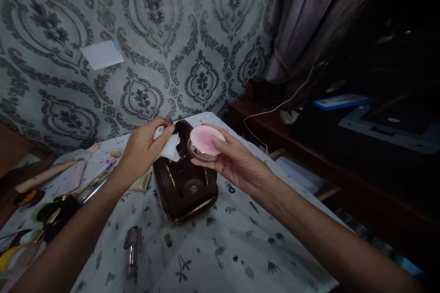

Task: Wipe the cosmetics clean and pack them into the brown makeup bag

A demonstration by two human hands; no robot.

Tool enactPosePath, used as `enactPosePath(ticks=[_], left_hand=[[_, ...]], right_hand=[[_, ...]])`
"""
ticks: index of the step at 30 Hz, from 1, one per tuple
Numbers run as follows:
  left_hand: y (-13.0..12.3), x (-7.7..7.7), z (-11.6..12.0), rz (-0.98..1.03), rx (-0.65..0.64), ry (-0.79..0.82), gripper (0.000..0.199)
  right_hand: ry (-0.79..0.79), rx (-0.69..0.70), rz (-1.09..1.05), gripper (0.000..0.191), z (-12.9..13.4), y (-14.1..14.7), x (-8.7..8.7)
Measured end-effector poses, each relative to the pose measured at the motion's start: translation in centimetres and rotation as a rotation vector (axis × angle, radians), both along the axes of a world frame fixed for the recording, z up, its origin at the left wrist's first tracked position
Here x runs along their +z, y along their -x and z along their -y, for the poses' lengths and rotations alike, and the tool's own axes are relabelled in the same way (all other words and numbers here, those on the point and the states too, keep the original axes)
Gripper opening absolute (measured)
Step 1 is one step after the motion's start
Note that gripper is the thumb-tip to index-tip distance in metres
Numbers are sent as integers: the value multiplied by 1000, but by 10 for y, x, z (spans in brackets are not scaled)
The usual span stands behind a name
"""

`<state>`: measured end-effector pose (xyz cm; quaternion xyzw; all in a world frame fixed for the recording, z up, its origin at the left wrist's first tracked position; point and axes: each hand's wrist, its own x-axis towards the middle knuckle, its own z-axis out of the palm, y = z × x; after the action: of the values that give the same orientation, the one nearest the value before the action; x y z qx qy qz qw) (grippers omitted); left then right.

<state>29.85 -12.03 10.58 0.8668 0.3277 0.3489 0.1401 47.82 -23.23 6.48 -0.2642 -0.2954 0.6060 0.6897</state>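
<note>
Between my hands stands a dark brown zippered bag (185, 197), its top unzipped and open. My left hand (146, 144) grips a crumpled white tissue (169, 147) at the bag's left edge. Over the bag's right side, my right hand (237, 158) holds a round compact (207, 142) with a glossy pink lid. The thumb lies on top of the lid and the fingers are curled beneath. A small beige tube (140, 183) lies left of the bag, partly hidden by my left forearm. Nearer me lies a small clear bottle (132, 252).
Several cosmetics and brushes (94, 187) lie along the table's left side, partly behind my left arm. The patterned tablecloth (220, 256) reaches the wall. At right are a dark red ledge (254, 114), a white cable (292, 96) and a tied curtain (295, 32).
</note>
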Motion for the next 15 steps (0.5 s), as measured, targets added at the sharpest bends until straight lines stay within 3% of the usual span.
enactPosePath(ticks=[5, 9, 11, 15], left_hand=[[-8, -2, 38, 375, -94, 186, 31], [-12, -5, 57, 374, -147, 121, 30], [-10, -3, 62, 413, -122, 141, 28], [-1, 13, 67, 533, -90, 338, 26]], right_hand=[[-11, -7, 0, 53, -1, 20, 2], [-55, -54, -44, 60, -7, 41, 3], [-92, 2, -61, 60, -8, 47, 5], [-167, 201, -55, 66, -8, 55, 15]])
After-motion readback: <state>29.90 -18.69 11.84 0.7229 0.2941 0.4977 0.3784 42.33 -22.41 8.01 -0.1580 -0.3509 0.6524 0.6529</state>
